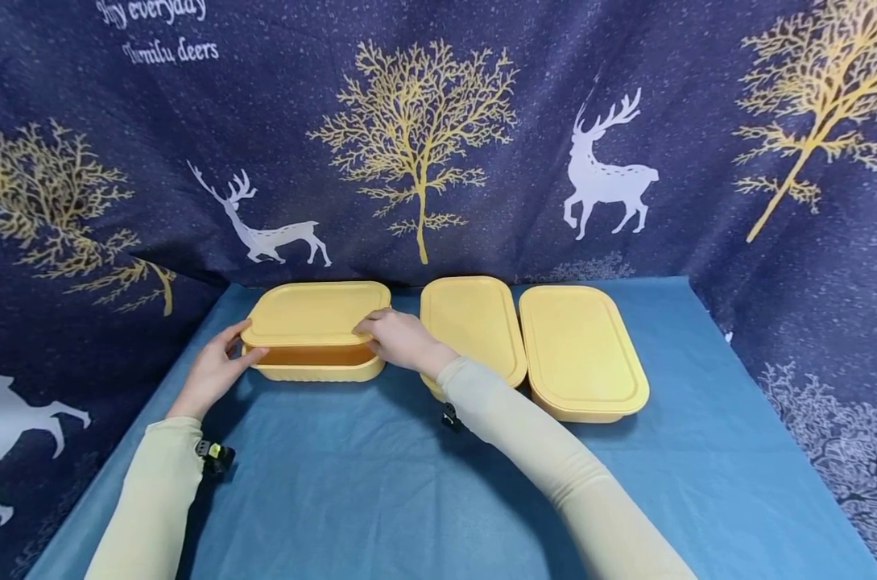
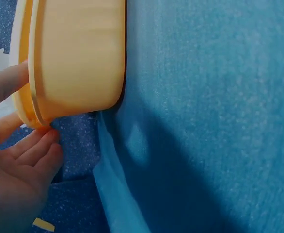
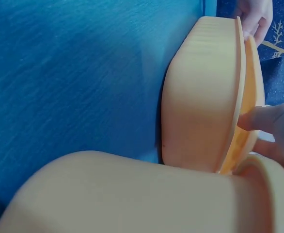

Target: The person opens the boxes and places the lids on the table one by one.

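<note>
A yellow plastic storage box [image 1: 315,373] stands at the back left of the table. Its yellow lid [image 1: 315,310] lies over it, tilted up along the front, and the orange inside shows through the gap. My right hand [image 1: 402,337] pinches the lid's right front corner; in the right wrist view its thumb [image 3: 258,119] reaches into the gap. At the other end my left hand [image 1: 213,366] holds the box, thumb at the front rim and fingers around the left corner by the lid's edge. In the left wrist view several fingertips [image 2: 47,141] sit just below the rim.
Two more yellow boxes, a middle one [image 1: 474,326] and a right one [image 1: 583,346], stand side by side with lids on. The right forearm passes in front of the middle box. A blue cloth [image 1: 337,483] covers the table, and a dark patterned curtain [image 1: 481,225] hangs behind.
</note>
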### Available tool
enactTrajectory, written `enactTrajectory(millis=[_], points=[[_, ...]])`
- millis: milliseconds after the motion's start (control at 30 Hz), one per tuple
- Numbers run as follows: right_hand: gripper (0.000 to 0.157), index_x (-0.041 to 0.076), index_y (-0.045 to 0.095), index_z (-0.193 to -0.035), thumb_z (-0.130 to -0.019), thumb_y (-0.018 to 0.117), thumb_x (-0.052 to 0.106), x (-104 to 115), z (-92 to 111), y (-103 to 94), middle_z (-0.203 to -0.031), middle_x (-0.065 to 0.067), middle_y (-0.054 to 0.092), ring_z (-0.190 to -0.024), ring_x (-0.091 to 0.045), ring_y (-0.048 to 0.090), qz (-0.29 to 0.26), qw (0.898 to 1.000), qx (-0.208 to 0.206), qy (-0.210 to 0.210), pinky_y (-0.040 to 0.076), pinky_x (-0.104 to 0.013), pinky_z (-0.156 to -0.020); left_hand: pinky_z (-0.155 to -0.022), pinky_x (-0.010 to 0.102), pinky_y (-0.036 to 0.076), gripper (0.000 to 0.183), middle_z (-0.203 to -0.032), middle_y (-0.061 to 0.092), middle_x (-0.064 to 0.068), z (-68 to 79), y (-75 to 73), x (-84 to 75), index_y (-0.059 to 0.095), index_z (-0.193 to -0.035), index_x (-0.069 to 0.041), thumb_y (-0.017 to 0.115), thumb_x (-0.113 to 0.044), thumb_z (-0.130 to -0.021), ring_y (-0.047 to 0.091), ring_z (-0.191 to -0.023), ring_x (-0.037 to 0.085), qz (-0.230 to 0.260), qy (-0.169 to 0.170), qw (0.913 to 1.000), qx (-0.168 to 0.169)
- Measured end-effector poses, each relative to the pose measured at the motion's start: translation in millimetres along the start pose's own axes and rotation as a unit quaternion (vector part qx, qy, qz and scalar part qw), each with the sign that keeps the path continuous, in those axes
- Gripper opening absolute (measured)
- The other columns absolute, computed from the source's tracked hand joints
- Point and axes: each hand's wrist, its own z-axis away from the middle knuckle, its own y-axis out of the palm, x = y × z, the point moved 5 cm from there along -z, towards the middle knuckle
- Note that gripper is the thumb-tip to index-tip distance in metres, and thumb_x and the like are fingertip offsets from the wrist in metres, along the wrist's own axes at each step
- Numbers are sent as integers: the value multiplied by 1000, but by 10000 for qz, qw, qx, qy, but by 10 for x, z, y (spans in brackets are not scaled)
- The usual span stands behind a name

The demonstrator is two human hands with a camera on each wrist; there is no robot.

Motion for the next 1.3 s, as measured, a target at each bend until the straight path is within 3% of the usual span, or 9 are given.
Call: enactTrajectory(millis=[333,567,833,1067,1300], points=[[35,19,66,-135,-101,60,11,41,40,-75,-134,-2,64,-126,-21,58,50,9982,-543,-251,55,-35,-89,-105,62,37,63,-147,42,33,40,-62,-40,41,-150,4,62,-31,-102,42,-133,53,64,191,9963,-838],[35,19,67,-133,-100,60,8,60,83,-122,-129,-1,67,-118,-18,63,181,9926,-1146,-358,57,-32,-79,-105,60,39,51,-138,51,31,47,-96,-81,50,-144,2,65,-21,-100,49,-129,48,148,171,9899,-1400],[35,17,69,-131,-99,62,6,70,111,-205,-124,-1,70,-112,-18,66,264,9848,-1650,-465,57,-31,-80,-103,56,43,49,-137,54,27,63,-116,-159,55,-141,0,68,-21,-99,54,-127,43,217,249,9840,-1750],[35,17,70,-130,-98,63,5,81,144,-324,-123,-2,70,-112,-19,66,218,9816,-1825,-517,57,-33,-81,-103,50,45,46,-125,58,23,95,-181,-311,58,-138,-1,70,-15,-97,58,-124,40,218,342,9786,-2016],[34,17,69,-131,-98,63,7,112,167,-414,-123,-1,70,-113,-17,65,284,9785,-1951,-607,56,-32,-82,-104,53,44,49,-127,57,25,145,-268,-438,57,-141,-2,71,-18,-96,56,-125,43,292,349,9755,-2151]])
